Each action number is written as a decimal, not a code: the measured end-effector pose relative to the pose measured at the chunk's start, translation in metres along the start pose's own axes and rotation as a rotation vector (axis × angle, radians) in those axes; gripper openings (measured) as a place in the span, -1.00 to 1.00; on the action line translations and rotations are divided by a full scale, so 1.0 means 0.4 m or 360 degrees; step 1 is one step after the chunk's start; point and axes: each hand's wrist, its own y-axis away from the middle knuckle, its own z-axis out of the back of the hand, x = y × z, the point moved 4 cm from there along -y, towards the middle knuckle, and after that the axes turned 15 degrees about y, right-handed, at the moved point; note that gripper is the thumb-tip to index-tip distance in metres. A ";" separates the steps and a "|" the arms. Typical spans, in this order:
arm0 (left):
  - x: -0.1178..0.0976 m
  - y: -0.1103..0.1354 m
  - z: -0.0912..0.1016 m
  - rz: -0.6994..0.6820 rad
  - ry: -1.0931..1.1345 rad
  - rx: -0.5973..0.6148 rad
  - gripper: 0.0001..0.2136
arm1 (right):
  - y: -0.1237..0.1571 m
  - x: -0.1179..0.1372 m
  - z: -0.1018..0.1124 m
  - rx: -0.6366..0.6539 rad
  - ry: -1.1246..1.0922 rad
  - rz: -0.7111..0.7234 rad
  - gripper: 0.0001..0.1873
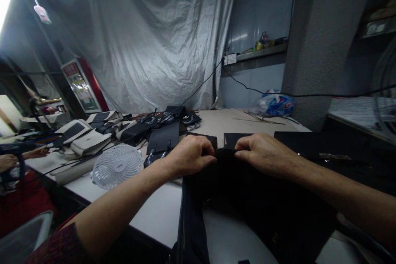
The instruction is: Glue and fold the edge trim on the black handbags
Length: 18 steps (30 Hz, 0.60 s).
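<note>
A black bag body (pixel 262 202) stands before me at the front of the table, its upper edge raised between my hands. Through its open middle a white surface shows, and a small metal fitting glints low on its inner side. My left hand (pixel 193 154) pinches the top edge between thumb and fingers. A short way to the right, my right hand (pixel 262 152) grips the same edge, also in a pinch. Just behind my left hand lies a finished-looking black handbag (pixel 162 140) with plastic-wrapped fittings.
A white round fan (pixel 119 165) sits left on the table (pixel 157 214). Beyond it are cream-and-black bags (pixel 89 140) and piled black bags. Black pieces (pixel 309 144) lie right. A blue plastic bag (pixel 275 103) and cable are at the back. At far left, another person's hand (pixel 9 163) holds a tool.
</note>
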 end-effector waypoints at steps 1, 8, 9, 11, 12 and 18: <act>0.000 0.000 0.000 0.0001 -0.0017 -0.0002 -0.97 | 0.000 0.002 0.000 -0.0008 0.0006 0.0005 -0.82; 0.007 -0.005 -0.005 0.0127 -0.0103 -0.0119 -0.92 | 0.006 0.016 0.003 -0.0038 0.0033 0.0044 -0.80; 0.007 -0.005 -0.006 0.0145 -0.0109 -0.0130 -0.92 | 0.007 0.017 0.003 -0.0037 0.0032 0.0051 -0.80; 0.008 -0.005 -0.008 0.0171 -0.0116 -0.0138 -0.91 | 0.006 0.018 0.003 -0.0030 0.0033 0.0060 -0.79; 0.008 -0.004 -0.008 0.0175 -0.0115 -0.0139 -0.91 | 0.004 0.018 0.004 -0.0023 0.0035 0.0059 -0.79; 0.010 -0.005 -0.009 0.0130 -0.0133 -0.0118 -0.91 | -0.029 0.033 0.022 0.0052 -0.0018 0.0161 -0.82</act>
